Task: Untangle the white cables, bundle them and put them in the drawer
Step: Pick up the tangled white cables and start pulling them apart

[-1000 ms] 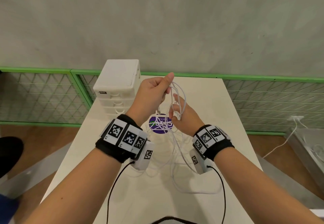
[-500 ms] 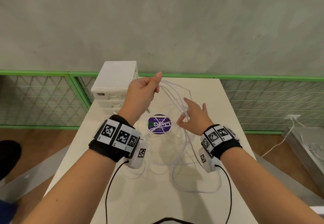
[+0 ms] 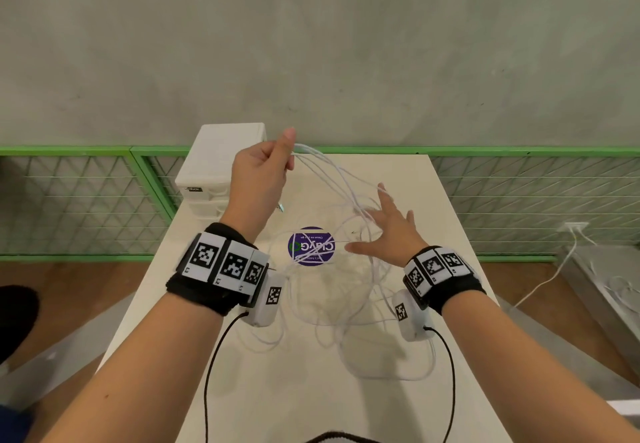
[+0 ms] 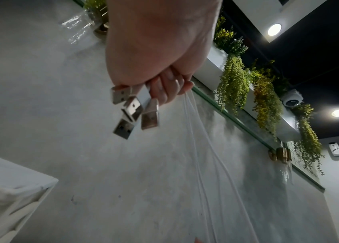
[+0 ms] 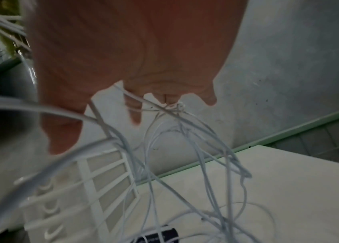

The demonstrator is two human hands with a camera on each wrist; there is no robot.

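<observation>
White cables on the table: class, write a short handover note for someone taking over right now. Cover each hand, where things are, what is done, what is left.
Left hand: raised, gripping the plug ends of the white cables together.
Right hand: open, fingers spread among the strands, holding none.
Cables run down from the left hand to a loose tangle on the table, crossing the purple sticker.
Drawer unit: far left of the table, drawers closed.
Done: plug ends gathered.
Left: untangle, bundle, open a drawer, stow.

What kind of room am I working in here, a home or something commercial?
Likely a commercial interior, perhaps a cafe or office corner. A dome security camera and recessed spotlights sit on a dark ceiling, trailing plants line a high ledge, and green mesh fencing borders the white table.
</observation>
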